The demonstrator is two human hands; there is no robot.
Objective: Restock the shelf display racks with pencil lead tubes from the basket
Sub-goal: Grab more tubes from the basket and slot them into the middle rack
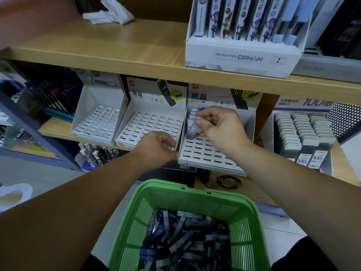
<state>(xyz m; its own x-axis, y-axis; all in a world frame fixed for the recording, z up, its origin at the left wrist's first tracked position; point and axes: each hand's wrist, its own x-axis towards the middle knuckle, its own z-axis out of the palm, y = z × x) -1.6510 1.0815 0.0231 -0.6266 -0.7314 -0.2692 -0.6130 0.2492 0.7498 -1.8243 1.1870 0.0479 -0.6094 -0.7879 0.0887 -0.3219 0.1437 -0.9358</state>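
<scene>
Three white slotted display racks stand on the middle shelf. My right hand pinches a pencil lead tube marked HB 0.7 over the left column of the right rack, where several tubes stand upright in the back slots. My left hand grips the front left corner of that rack. The middle rack and left rack show only bare slots. A green basket below holds a heap of dark blue and grey lead tubes.
A full rack of grey tubes marked 100 stands to the right. The upper wooden shelf carries a Detective Conan pen box and white wrappers. Pens sit at the left. A cardboard box lies behind the basket.
</scene>
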